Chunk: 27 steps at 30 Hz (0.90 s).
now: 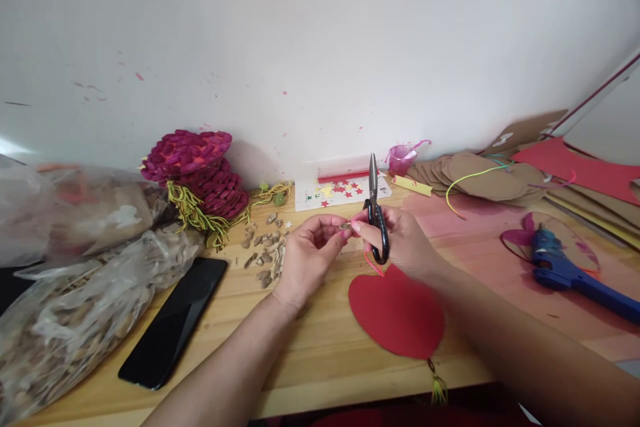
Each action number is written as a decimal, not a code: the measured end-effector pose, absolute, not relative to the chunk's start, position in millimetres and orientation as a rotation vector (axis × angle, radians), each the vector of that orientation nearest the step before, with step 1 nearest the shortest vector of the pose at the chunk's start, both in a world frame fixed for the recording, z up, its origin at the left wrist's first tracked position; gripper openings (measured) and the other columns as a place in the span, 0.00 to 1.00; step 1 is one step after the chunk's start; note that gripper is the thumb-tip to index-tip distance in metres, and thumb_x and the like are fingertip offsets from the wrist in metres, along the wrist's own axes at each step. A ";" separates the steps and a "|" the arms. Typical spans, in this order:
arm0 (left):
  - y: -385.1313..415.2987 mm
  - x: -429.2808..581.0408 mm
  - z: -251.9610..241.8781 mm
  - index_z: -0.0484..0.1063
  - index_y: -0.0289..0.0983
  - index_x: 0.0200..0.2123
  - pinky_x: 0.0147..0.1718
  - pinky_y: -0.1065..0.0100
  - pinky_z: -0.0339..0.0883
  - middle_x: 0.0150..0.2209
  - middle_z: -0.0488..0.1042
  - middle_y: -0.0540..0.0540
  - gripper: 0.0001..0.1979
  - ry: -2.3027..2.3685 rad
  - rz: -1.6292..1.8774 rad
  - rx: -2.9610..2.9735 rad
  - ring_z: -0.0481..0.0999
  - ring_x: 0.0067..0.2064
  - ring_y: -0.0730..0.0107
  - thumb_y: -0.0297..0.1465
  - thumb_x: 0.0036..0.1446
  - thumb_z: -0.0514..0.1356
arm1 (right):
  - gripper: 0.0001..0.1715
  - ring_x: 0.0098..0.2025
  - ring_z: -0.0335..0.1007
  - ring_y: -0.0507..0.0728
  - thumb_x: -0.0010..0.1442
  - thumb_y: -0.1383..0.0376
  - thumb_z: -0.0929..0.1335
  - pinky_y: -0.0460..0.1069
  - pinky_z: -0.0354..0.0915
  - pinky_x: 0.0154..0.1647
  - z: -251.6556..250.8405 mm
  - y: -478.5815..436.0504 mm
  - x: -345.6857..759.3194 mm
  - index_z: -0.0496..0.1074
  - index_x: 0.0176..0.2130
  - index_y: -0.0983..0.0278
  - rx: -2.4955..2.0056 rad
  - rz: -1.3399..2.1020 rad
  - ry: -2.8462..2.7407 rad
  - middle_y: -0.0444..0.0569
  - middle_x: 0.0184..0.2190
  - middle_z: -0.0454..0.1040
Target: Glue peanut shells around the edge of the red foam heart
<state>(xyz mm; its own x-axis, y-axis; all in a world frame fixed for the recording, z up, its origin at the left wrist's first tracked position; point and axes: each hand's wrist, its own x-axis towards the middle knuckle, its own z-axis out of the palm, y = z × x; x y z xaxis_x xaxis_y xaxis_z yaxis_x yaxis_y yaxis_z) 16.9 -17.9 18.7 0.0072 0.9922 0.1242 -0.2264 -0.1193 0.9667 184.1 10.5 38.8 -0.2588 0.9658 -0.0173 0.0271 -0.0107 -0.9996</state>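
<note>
Between the fingertips of my left hand (pixel 313 250) is a small brown shell piece (pixel 345 226), pinched at its side. My right hand (pixel 400 240) is closed around the black handle of a pair of scissors (pixel 373 180), whose blades point up and away. Its thumb and finger also meet the shell piece. Below my hands lies a red heart-shaped cutout (pixel 397 313) with a pinkish-orange cord at its top and a yellow-green tassel (pixel 439 387) at its lower tip. Several loose brown shell pieces (pixel 267 253) lie just left of my left hand.
A black phone (pixel 175 323) and plastic bags (pixel 100 300) of brown pieces are left. Behind stand stacked magenta pieces (pixel 200 173), a star-covered sheet (pixel 343 192) and a pink cup (pixel 401 159). A blue glue gun (pixel 565 273) and cardboard cutouts (pixel 470 177) are right.
</note>
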 end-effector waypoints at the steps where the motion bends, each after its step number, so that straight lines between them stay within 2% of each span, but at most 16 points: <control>1: -18.5 17.5 18.5 0.78 0.36 0.38 0.39 0.71 0.73 0.35 0.81 0.47 0.13 0.959 1.379 1.152 0.80 0.36 0.73 0.33 0.50 0.73 | 0.17 0.20 0.64 0.50 0.51 0.55 0.77 0.45 0.59 0.18 39.3 10.1 185.3 0.74 0.35 0.64 -1.106 1.409 -1.409 0.40 0.19 0.70; 7: -20.5 18.1 17.2 0.79 0.36 0.40 0.42 0.67 0.75 0.38 0.82 0.44 0.13 0.995 1.398 1.202 0.81 0.39 0.68 0.33 0.52 0.72 | 0.14 0.21 0.65 0.49 0.51 0.59 0.77 0.44 0.60 0.18 39.5 9.4 189.5 0.75 0.34 0.64 -1.108 1.422 -1.394 0.41 0.21 0.71; 16: -19.1 16.7 12.7 0.78 0.36 0.37 0.37 0.73 0.72 0.34 0.80 0.48 0.09 1.009 1.429 1.227 0.77 0.35 0.75 0.31 0.53 0.72 | 0.17 0.22 0.66 0.50 0.50 0.57 0.78 0.46 0.61 0.19 38.3 8.6 189.5 0.73 0.34 0.62 -1.078 1.456 -1.373 0.41 0.24 0.73; 19: -17.5 14.6 13.9 0.78 0.36 0.37 0.37 0.74 0.72 0.33 0.79 0.48 0.09 1.024 1.470 1.221 0.76 0.34 0.76 0.31 0.53 0.72 | 0.19 0.22 0.61 0.49 0.51 0.53 0.77 0.46 0.57 0.21 39.3 11.3 193.2 0.70 0.30 0.61 -1.040 1.439 -1.428 0.39 0.22 0.68; 22: -15.1 11.5 15.7 0.78 0.36 0.37 0.36 0.74 0.72 0.33 0.79 0.49 0.11 1.040 1.529 1.190 0.76 0.33 0.76 0.33 0.53 0.72 | 0.21 0.22 0.57 0.50 0.53 0.50 0.76 0.47 0.53 0.21 39.3 12.8 198.5 0.68 0.27 0.61 -1.129 1.308 -1.604 0.38 0.20 0.63; 27: -11.2 7.4 16.7 0.77 0.37 0.36 0.37 0.73 0.73 0.32 0.79 0.49 0.12 1.093 1.633 1.153 0.77 0.34 0.75 0.34 0.52 0.73 | 0.20 0.24 0.62 0.52 0.54 0.51 0.75 0.47 0.54 0.24 37.6 8.5 201.9 0.66 0.27 0.60 -1.287 0.989 -1.946 0.39 0.20 0.67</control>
